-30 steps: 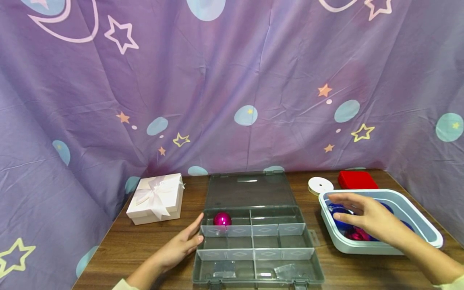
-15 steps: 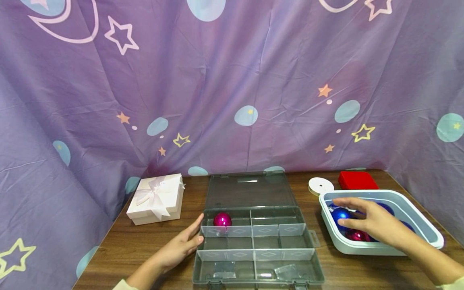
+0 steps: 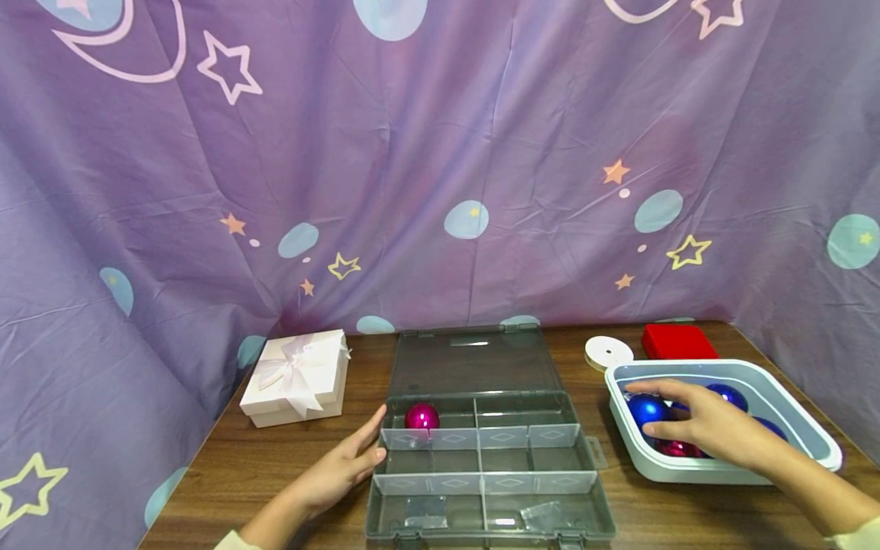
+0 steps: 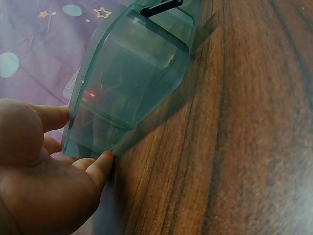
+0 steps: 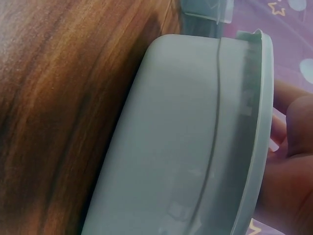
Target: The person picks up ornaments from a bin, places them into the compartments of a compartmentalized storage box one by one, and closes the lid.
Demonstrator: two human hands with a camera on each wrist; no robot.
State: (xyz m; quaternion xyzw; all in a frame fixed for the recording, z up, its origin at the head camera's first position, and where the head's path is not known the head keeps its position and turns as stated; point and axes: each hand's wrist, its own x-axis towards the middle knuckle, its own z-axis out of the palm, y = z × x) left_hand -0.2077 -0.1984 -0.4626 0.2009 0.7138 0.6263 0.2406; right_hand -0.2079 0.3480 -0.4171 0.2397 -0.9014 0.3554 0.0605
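Note:
A shiny magenta Christmas ball (image 3: 422,416) sits in the back left compartment of the clear grey divided box (image 3: 536,480), whose lid lies back. Against the box's left side rests my left hand (image 3: 337,470), fingers extended; the left wrist view shows its thumb (image 4: 54,117) at the rim. My right hand (image 3: 715,424) reaches into a pale blue tub (image 3: 687,471), thumb and fingers around a blue Christmas ball (image 3: 648,410). A red ball (image 3: 679,448) and further blue balls (image 3: 730,395) lie in the tub, partly hidden by this hand.
A white gift box (image 3: 292,378) with a ribbon bow stands at the left of the wooden table (image 3: 227,466). Behind the tub are a white ribbon spool (image 3: 608,352) and a red box (image 3: 679,342). A patterned purple curtain (image 3: 412,176) hangs behind.
My right hand has shifted slightly and its thumb and fingers have closed in around the blue ball. The left hand and the divided box have stayed put.

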